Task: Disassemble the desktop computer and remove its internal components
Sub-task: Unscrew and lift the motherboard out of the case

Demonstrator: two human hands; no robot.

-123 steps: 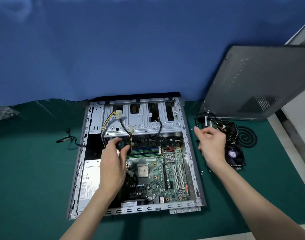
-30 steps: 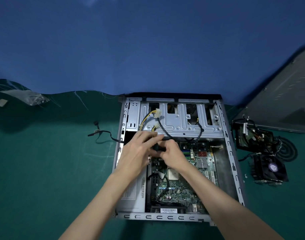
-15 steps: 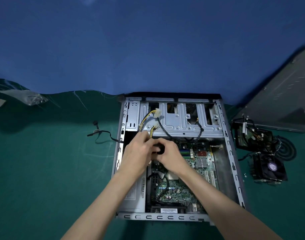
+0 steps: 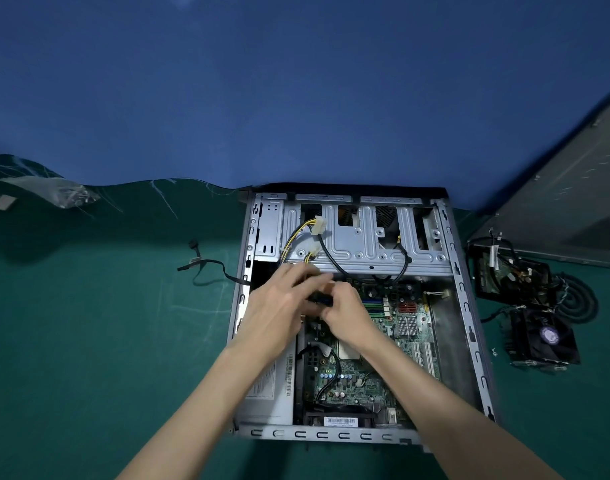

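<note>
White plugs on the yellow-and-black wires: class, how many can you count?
2. The upper plug lies on the metal cage; the lower plug sits just below, above the left hand. Others may hide under it or the right hand.

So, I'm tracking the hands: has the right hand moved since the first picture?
Yes. The right hand went leftward, from the removed parts outside the case into it, and now meets the left hand at a connector below the drive cage.

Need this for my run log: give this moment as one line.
left hand: at black connector, grip blurred | right hand: pinches it | motherboard: in case | fan: out, beside case
</note>
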